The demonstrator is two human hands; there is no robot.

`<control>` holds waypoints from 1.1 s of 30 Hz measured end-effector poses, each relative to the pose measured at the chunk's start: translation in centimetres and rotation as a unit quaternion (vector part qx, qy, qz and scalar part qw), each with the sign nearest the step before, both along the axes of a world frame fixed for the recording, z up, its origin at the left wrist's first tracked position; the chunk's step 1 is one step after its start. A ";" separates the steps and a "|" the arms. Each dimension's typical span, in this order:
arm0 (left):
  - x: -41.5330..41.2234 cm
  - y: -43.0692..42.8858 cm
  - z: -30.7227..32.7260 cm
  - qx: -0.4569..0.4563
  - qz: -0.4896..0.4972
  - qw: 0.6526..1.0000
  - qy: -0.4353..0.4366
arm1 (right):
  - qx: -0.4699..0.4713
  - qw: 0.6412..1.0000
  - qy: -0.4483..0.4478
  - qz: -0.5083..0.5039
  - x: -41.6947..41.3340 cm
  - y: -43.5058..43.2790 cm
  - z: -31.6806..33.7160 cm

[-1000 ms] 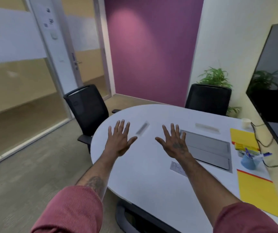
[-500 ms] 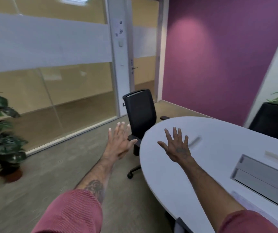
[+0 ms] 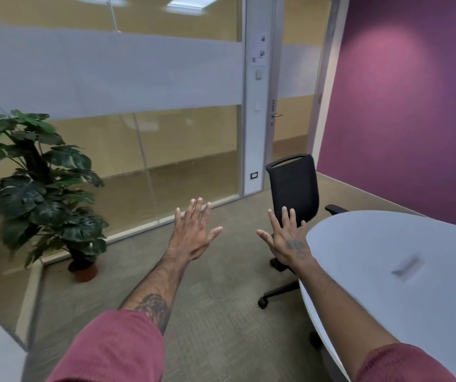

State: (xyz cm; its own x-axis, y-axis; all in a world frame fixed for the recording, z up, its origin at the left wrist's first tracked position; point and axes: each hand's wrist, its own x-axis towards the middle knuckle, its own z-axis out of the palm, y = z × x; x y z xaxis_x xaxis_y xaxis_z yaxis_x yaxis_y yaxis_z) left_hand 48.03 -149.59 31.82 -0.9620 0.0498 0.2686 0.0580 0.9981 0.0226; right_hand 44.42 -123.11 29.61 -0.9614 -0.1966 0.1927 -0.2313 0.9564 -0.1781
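- Both hands are out in front at centre frame, backs up, fingers spread wide, holding nothing. The left hand (image 3: 193,238) is over the carpet (image 3: 207,312), and the right hand (image 3: 287,241) shows in front of the chair's lower back.
- We judge the right hand is not touching the chair, which looks farther off.
- The chair (image 3: 295,186) stands upright at centre right, by the rounded end of the white table (image 3: 386,244).
- Handling, our guess: it is on wheels, so it should roll easily and may swivel. It looks moderately heavy to lift, with a slightly giving back and a stiff frame.
- Best hold is the top edge of the backrest with both hands, pushing or pulling rather than lifting. The armrest (image 3: 335,209) is second choice.
- A potted plant (image 3: 42,188) is at the left of the frame, well apart.
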 end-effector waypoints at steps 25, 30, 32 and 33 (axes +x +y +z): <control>-25.7 -11.3 -1.5 0.003 0.035 0.999 0.008 | 0.020 0.997 -0.003 0.070 -28.9 -13.2 -1.0; -32.8 -13.3 -1.7 0.014 0.033 0.999 0.003 | 0.023 0.998 0.000 0.066 -36.2 -15.2 -0.7; -35.1 -14.1 -1.5 0.006 0.029 1.000 0.009 | 0.021 0.998 0.001 0.063 -38.4 -16.0 -0.7; -37.1 -14.8 -1.5 0.008 0.026 1.000 0.011 | 0.020 0.998 -0.006 0.059 -40.1 -16.6 -0.7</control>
State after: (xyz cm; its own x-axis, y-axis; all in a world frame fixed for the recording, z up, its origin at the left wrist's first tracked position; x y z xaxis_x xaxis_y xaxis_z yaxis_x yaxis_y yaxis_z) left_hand 10.98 -164.43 30.31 -0.9569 -0.0043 0.2904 0.0070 0.9993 0.0380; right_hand 4.29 -139.75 28.89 -0.9334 -0.3150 0.1719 -0.3401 0.9292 -0.1444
